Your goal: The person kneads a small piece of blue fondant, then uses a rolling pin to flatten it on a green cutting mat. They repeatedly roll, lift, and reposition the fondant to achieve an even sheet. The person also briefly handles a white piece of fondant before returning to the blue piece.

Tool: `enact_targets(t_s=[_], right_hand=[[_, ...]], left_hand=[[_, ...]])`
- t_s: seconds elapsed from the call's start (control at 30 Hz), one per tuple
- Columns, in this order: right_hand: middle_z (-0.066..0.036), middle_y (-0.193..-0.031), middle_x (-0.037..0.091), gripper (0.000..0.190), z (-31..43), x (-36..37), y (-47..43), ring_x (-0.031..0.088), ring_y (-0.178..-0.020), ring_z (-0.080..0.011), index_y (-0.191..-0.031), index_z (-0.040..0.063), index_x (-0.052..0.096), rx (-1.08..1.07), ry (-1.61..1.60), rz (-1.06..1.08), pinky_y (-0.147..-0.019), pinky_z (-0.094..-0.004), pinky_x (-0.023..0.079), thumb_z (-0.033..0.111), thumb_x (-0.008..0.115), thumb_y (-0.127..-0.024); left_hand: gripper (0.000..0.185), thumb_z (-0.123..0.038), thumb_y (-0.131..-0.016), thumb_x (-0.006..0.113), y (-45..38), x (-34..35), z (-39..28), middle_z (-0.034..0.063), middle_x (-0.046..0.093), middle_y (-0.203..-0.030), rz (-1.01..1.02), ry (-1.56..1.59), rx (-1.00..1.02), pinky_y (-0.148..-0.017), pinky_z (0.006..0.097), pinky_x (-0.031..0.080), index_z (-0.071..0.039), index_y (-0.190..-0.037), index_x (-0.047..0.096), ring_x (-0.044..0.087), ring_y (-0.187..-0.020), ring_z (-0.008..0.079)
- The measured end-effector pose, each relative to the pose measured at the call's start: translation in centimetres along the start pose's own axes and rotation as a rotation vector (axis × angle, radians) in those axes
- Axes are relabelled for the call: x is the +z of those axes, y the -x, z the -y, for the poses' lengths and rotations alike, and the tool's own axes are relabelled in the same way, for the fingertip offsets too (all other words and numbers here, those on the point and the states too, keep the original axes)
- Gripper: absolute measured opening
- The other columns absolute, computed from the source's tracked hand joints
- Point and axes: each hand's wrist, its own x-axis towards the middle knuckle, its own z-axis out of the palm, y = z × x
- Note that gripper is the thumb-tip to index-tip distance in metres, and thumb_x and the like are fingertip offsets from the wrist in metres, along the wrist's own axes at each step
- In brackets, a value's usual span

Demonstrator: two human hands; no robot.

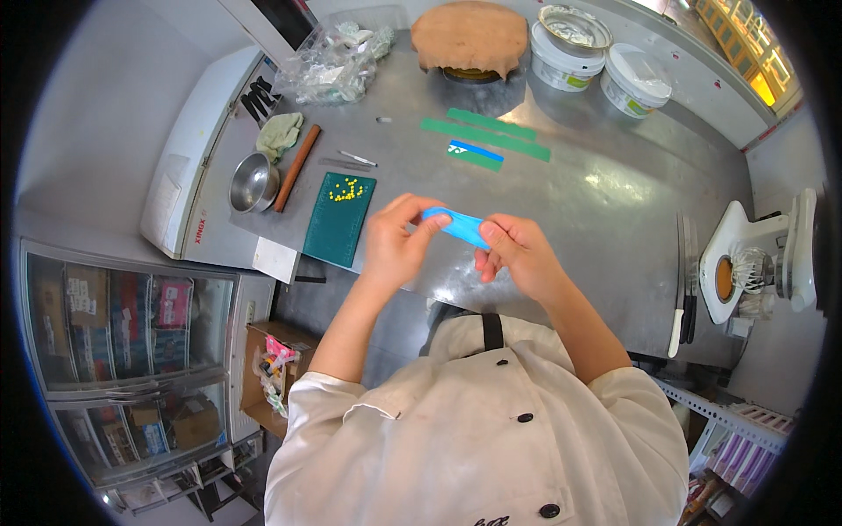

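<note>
A bright blue piece of pliable, dough-like material (466, 228) is stretched between my two hands above the near edge of the steel table. My left hand (402, 238) pinches its left end between thumb and fingers. At the other end, my right hand (516, 250) grips it with the thumb on top. Beyond my hands lie flat green strips (487, 139); the shortest one carries a blue band (477, 150) and small white curls (456, 150). Left of my left hand, small yellow pieces (346, 190) are scattered on a dark green mat (337, 230).
On the left are a wooden rolling pin (298, 168), a steel bowl (254, 183) and a cloth (279, 135). A cloth-covered round object (470, 39) and white tubs (635, 79) stand at the back. Long knives (685, 283) lie beside a stand mixer (750, 263) on the right.
</note>
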Motion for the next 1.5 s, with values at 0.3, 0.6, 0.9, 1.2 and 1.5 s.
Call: enact_targets(t_s=[0.3,0.6,0.9,1.2,1.5], right_hand=[[-0.016,-0.126,0.060,0.043,-1.1,-0.6,-0.3,0.060,-0.116,-0.0249,-0.134,-0.001,0.048,0.067,-0.391,-0.098,-0.102,-0.0398,0.046,0.031,0.045,-0.104],[-0.007,-0.093,0.066,0.031,-0.3,-0.5,-1.4,0.066,-0.078,-0.0140,-0.112,0.000,0.060,-0.005,0.053,0.094,-0.072,-0.0282,0.054,0.028,0.050,-0.102],[-0.005,-0.075,0.063,0.028,-1.2,0.5,-0.8,0.060,-0.059,-0.0114,-0.097,0.001,0.061,-0.090,-0.009,-0.112,-0.055,-0.0262,0.050,0.026,0.052,-0.101],[-0.013,-0.112,0.063,0.039,-2.1,0.7,-0.7,0.066,-0.098,-0.0215,-0.126,-0.003,0.052,0.041,-0.400,-0.175,-0.087,-0.0353,0.053,0.029,0.046,-0.104],[-0.008,-0.100,0.064,0.035,-2.5,-0.2,-1.0,0.065,-0.088,-0.0174,-0.117,0.001,0.060,0.105,-0.154,0.205,-0.082,-0.0309,0.054,0.032,0.049,-0.103]], left_hand=[[0.051,-0.006,-0.083,0.073,-0.2,1.5,1.3,0.0146,0.061,-0.116,0.000,0.262,-0.184,-0.078,0.0307,0.054,-0.002,-0.131,0.056,0.064,-0.091,0.0177],[0.021,-0.008,-0.087,0.070,-0.1,1.6,-0.8,0.0083,0.071,-0.090,0.238,0.201,-0.160,-0.070,0.0262,0.054,0.000,-0.107,0.070,0.066,-0.079,0.0125],[0.021,-0.011,-0.088,0.071,-0.8,0.9,1.9,0.0077,0.071,-0.079,0.073,0.419,-0.410,-0.062,0.0245,0.054,0.003,-0.104,0.072,0.066,-0.070,0.0102],[0.072,-0.011,-0.082,0.076,-0.2,-0.1,2.9,0.0144,0.064,-0.117,-0.003,0.124,-0.256,-0.068,0.0252,0.053,-0.007,-0.146,0.042,0.064,-0.082,0.0124],[0.025,-0.006,-0.086,0.067,1.0,1.2,-0.1,0.0120,0.066,-0.082,0.306,0.044,0.026,-0.058,0.0296,0.047,0.000,-0.110,0.070,0.061,-0.066,0.0189]])
